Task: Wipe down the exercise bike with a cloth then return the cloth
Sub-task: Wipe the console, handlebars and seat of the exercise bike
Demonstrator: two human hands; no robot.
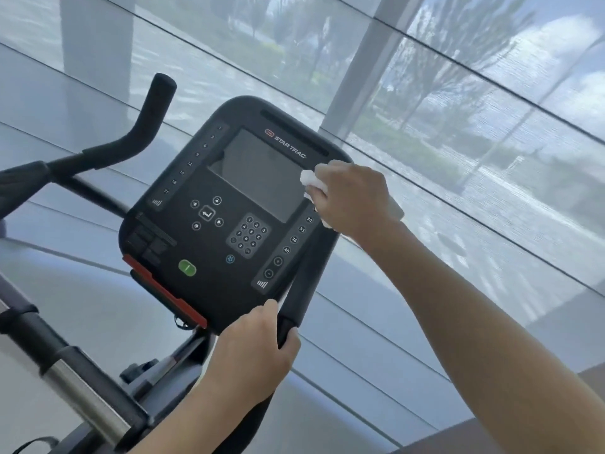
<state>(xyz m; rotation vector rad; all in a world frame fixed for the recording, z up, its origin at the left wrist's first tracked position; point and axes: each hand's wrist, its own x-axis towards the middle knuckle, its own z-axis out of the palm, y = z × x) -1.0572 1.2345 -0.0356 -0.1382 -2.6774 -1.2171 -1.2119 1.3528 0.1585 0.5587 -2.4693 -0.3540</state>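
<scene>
Cloth [313, 181] in right hand [353, 198] presses bike console [229, 204].

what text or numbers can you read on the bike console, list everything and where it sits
"STAR TRAC": white brand lettering above the dark grey screen of the black exercise bike console.
"1, 3, 6, 9, 12, 15, 18, 21": number column on the console's left edge.
"30, 33, 36, 40": round buttons on its right edge.
"1" to "9": grey keypad; the bottom row is too blurred to read.
Green oval button: mark unclear.
</scene>
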